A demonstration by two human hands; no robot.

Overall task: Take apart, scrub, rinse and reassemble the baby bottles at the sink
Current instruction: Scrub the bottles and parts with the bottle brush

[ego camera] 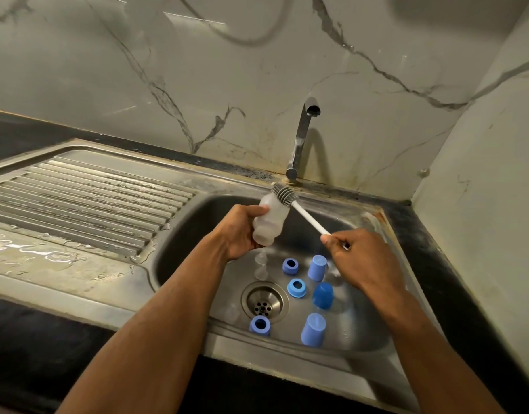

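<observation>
Frosted plastic bottle body gripped in the left hand, held tilted over the sink basin with its open neck down and toward the wrist. White handle of the bottle brush pinched in the right hand, grey ribbed head lying against the bottle's base end, outside it rather than in. By the look of it, scrubbing the outside of this bottle. Tap dry, no water running. Taking apart evidently done: three blue collar rings and three blue caps scattered on the basin floor near the drain, with clear teats just below the held bottle. What may be another clear piece left of the drain, too faint to be sure. Other bottle bodies not seen. Rinsing and reassembly yet to come, likely the rest of the scrubbing too. Wet patches on the draining board. No brand, label or readable writing anywhere.
</observation>
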